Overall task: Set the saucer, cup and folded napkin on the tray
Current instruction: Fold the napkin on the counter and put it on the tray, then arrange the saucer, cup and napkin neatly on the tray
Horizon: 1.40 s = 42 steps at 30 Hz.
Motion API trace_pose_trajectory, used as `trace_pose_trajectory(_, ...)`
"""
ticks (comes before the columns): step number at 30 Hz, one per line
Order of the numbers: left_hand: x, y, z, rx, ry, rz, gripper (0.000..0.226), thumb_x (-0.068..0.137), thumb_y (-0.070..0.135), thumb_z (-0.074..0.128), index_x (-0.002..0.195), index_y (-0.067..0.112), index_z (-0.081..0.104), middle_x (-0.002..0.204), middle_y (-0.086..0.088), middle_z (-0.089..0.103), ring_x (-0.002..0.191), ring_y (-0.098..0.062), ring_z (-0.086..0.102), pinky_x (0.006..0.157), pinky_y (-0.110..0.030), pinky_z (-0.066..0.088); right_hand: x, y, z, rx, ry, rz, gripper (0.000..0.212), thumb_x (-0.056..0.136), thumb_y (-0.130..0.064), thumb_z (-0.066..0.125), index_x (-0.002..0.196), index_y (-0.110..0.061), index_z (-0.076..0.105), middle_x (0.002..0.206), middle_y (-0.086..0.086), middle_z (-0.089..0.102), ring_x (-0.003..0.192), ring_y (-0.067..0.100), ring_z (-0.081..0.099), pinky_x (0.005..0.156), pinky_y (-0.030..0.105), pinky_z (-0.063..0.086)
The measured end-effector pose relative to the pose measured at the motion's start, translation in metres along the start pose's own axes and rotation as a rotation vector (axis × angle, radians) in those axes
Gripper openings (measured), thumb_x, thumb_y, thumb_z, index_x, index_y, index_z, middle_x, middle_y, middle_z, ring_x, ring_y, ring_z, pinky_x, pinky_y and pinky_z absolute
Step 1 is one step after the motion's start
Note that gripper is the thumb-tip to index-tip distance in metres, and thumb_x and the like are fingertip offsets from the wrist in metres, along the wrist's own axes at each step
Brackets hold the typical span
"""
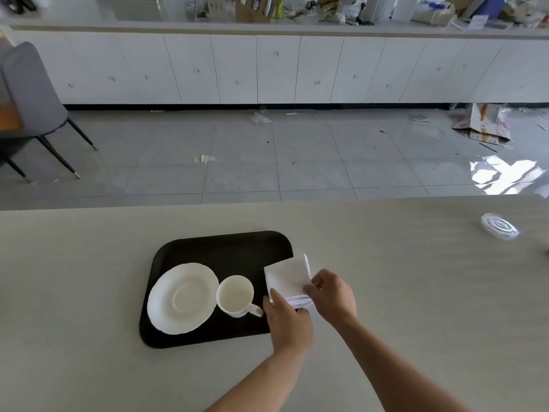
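Note:
A dark brown tray (225, 248) lies on the pale table. On its left part rests a white saucer (181, 297). Right beside the saucer stands an empty white cup (236, 295), its handle pointing right. A folded white napkin (287, 275) sits over the tray's right edge, partly off the rim. My left hand (287, 324) pinches the napkin's near left corner. My right hand (334, 295) grips the napkin's near right edge with thumb and fingers.
A clear plastic lid (499, 226) lies on the table at the far right. Beyond the table's far edge are a grey tiled floor with scraps, white cabinets (267, 69) and a grey chair (32, 93) at left.

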<state>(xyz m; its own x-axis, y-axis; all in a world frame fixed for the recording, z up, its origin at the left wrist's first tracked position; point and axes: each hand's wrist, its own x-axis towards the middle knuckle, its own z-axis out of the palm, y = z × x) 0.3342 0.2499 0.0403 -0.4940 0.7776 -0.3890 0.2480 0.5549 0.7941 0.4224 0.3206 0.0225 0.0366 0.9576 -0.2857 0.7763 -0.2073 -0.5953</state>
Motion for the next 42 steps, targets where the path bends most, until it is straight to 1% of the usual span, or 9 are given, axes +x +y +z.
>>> trace_pose_trajectory(3, 0.001, -0.003, -0.001, 0.092, -0.075, -0.025, 0.060, 0.086, 0.002, 0.052, 0.141, 0.001, 0.029, 0.147, -0.026, 0.026, 0.131, -0.041, 0.038, 0.107, -0.043, 0.041, 0.004, 0.001, 0.006, 0.012, -0.013, 0.004, 0.013, 0.078, -0.029, 0.069, 0.076, -0.020, 0.059, 0.073, -0.004, 0.067, 0.070, 0.022, 0.064, 0.059, 0.034, 0.051)
trace_pose_trajectory(10, 0.005, -0.007, -0.007, 0.229, -0.196, -0.035, 0.060, 0.085, 0.010, 0.052, 0.140, 0.003, 0.030, 0.152, -0.032, 0.015, 0.137, -0.046, 0.027, 0.113, -0.044, 0.032, 0.005, 0.006, 0.010, 0.033, -0.056, 0.018, 0.019, 0.081, -0.032, 0.067, 0.086, -0.015, 0.059, 0.083, 0.002, 0.068, 0.077, 0.025, 0.064, 0.065, 0.036, 0.052)
trace_pose_trajectory(15, -0.012, -0.006, -0.009, 0.218, -0.258, 0.011, 0.073, 0.088, 0.013, 0.052, 0.151, 0.007, 0.013, 0.158, -0.027, -0.001, 0.145, -0.040, 0.017, 0.116, -0.039, 0.028, -0.001, 0.008, 0.009, 0.059, -0.088, 0.013, 0.045, 0.086, -0.037, 0.066, 0.125, -0.019, 0.053, 0.109, -0.001, 0.068, 0.095, 0.021, 0.064, 0.073, 0.031, 0.046)
trace_pose_trajectory(18, -0.026, -0.010, -0.018, 0.165, -0.265, 0.118, 0.072, 0.086, 0.013, 0.053, 0.150, 0.011, 0.020, 0.159, -0.015, 0.007, 0.145, -0.031, 0.020, 0.116, -0.036, 0.030, -0.009, 0.008, 0.006, 0.045, -0.057, -0.010, 0.054, 0.088, -0.036, 0.067, 0.136, -0.019, 0.049, 0.125, 0.001, 0.061, 0.108, 0.022, 0.062, 0.084, 0.034, 0.049)
trace_pose_trajectory(22, -0.042, -0.026, -0.047, 0.153, -0.237, 0.274, 0.066, 0.084, 0.015, 0.055, 0.145, 0.021, 0.031, 0.154, 0.001, 0.020, 0.144, -0.016, 0.024, 0.111, -0.021, 0.028, -0.026, 0.005, 0.001, 0.007, 0.087, -0.118, 0.042, 0.089, -0.029, 0.069, 0.128, -0.019, 0.058, 0.124, 0.001, 0.061, 0.116, 0.023, 0.056, 0.090, 0.036, 0.050)
trace_pose_trajectory(26, -0.051, -0.054, -0.084, 0.205, -0.160, 0.343, 0.059, 0.087, 0.021, 0.057, 0.143, 0.024, 0.038, 0.149, 0.006, 0.027, 0.136, -0.007, 0.032, 0.100, -0.014, 0.030, -0.048, -0.007, 0.002, 0.063, 0.196, -0.254, 0.026, 0.087, -0.018, 0.071, 0.112, -0.020, 0.067, 0.105, -0.006, 0.066, 0.099, 0.019, 0.062, 0.078, 0.035, 0.054)
trace_pose_trajectory(29, -0.052, -0.079, -0.118, 0.222, -0.056, 0.351, 0.052, 0.086, 0.020, 0.060, 0.137, 0.026, 0.047, 0.139, 0.009, 0.036, 0.125, -0.007, 0.042, 0.092, -0.015, 0.035, -0.065, -0.021, 0.013, 0.106, 0.180, -0.342, 0.020, 0.085, -0.014, 0.072, 0.103, -0.022, 0.069, 0.091, -0.011, 0.067, 0.082, 0.013, 0.064, 0.067, 0.024, 0.051)
trace_pose_trajectory(37, -0.019, -0.143, -0.200, 0.070, 0.229, 0.031, 0.032, 0.084, 0.012, 0.061, 0.116, 0.016, 0.063, 0.098, 0.006, 0.064, 0.087, -0.013, 0.061, 0.076, -0.029, 0.040, -0.095, -0.053, 0.054, 0.126, 0.098, -0.331, 0.011, 0.084, -0.010, 0.071, 0.083, -0.021, 0.070, 0.072, -0.010, 0.064, 0.066, 0.009, 0.060, 0.056, 0.017, 0.043)
trace_pose_trajectory(42, 0.018, -0.145, -0.226, 0.019, 0.284, -0.103, 0.024, 0.089, 0.021, 0.059, 0.110, 0.012, 0.067, 0.107, -0.005, 0.072, 0.099, -0.024, 0.066, 0.079, -0.033, 0.045, -0.111, -0.068, 0.074, 0.090, 0.111, -0.409, 0.019, 0.084, -0.013, 0.072, 0.068, -0.021, 0.066, 0.058, -0.007, 0.061, 0.058, 0.012, 0.057, 0.053, 0.020, 0.044)
